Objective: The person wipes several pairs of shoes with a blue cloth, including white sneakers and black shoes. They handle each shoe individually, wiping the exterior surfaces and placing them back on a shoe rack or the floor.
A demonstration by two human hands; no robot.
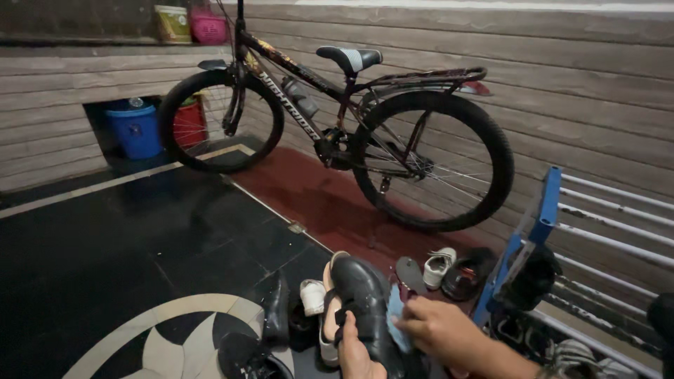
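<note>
My left hand (354, 354) grips a shiny black leather shoe (365, 302) from below, near the bottom edge of the view. My right hand (442, 331) presses a small light-blue cloth (397, 323) against the side of that shoe. Right behind the black shoe lies a beige sandal (328, 309), partly hidden by it. The lower part of my left hand is cut off by the frame.
Several shoes lie on the floor: a white one (312, 295), black ones (249, 354), a white sneaker (439, 265) and a dark sandal (467, 274). A blue shoe rack (540, 210) stands at right. A black bicycle (344, 119) leans by the wall; blue (135, 130) and red (188, 123) buckets sit behind.
</note>
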